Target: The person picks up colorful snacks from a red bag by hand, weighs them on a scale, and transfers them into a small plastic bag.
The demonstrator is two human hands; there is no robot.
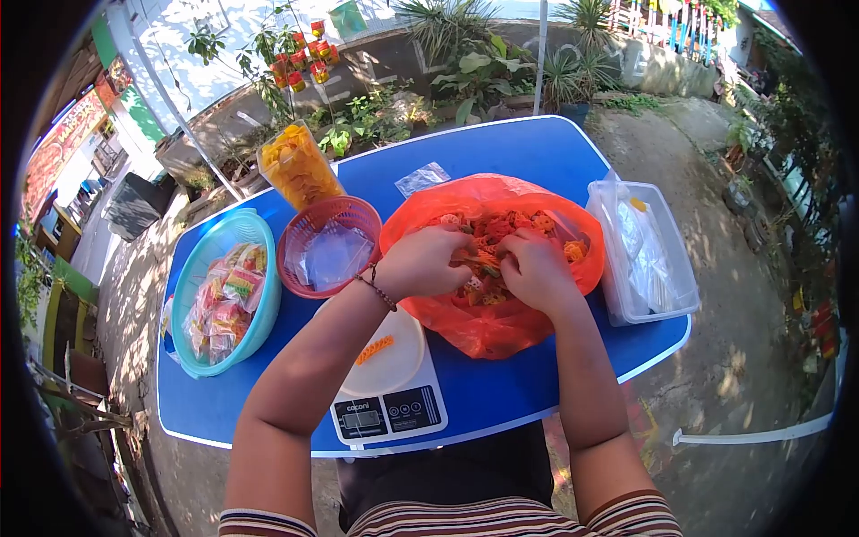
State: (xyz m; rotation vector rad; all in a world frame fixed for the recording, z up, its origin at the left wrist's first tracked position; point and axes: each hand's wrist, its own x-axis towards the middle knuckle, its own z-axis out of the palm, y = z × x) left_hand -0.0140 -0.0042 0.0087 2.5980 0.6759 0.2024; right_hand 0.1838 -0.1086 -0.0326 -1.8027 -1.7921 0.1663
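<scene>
Both my hands reach into a red-orange plastic bag (pixel 474 333) full of red, orange and yellow snack pieces (pixel 514 224). My left hand (pixel 425 262) comes in from the bag's left, its fingers curled and closed around some pieces. From the right, my right hand (pixel 540 273) faces it, fingers bent down and closed on pieces as well. Their fingertips are partly hidden among the snacks. Below my left forearm, a white kitchen scale (pixel 429 376) carries a shallow round pan (pixel 403 367). An orange spiral snack piece (pixel 374 350) lies in that pan, partly beside my arm.
On the blue table (pixel 501 385) stand a turquoise basin (pixel 183 345) of packed snack bags, a red basket (pixel 295 282) with clear plastic bags, and a clear container (pixel 300 166) of yellow snacks. At right sits a clear plastic box (pixel 673 309). A small clear bag (pixel 422 179) lies behind.
</scene>
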